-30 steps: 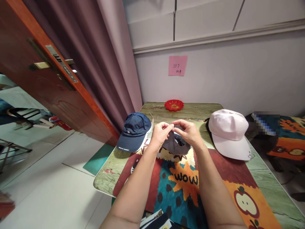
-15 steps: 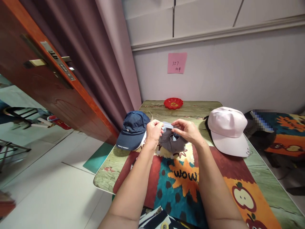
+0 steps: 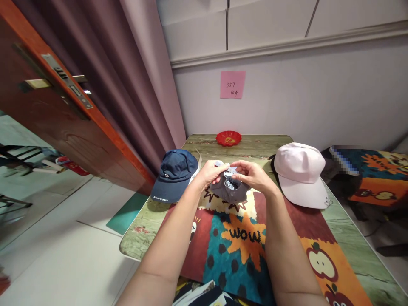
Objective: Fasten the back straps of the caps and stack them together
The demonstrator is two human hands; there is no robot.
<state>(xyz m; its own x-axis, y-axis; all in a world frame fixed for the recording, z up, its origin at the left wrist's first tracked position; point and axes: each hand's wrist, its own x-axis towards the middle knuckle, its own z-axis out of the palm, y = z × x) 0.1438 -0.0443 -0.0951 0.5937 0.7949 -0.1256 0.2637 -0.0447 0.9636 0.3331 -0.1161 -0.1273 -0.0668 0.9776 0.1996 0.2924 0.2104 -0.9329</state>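
A dark grey cap (image 3: 228, 194) is between my two hands over the patterned mat, its back opening with a pale rim turned toward me. My left hand (image 3: 213, 175) pinches the cap's edge and a whitish strap at the left of this opening. On the other side, my right hand (image 3: 251, 175) grips the right edge, fingers bent over the strap end. My fingers partly hide the strap, so I cannot tell whether it is fastened. To the left rests a navy cap (image 3: 177, 172), and to the right a pale pink cap (image 3: 299, 170).
A red scalloped dish (image 3: 228, 138) sits at the back of the wood-patterned table (image 3: 135, 238). The colourful mat (image 3: 219, 250) covers its middle. A pink note (image 3: 233, 85) is stuck on the wall. At left are a curtain (image 3: 146, 85) and an open door (image 3: 63, 127).
My left hand has moved slightly right along the strap, closer to my right hand. The grey cap's back opening now shows wider. The whole view has shifted slightly.
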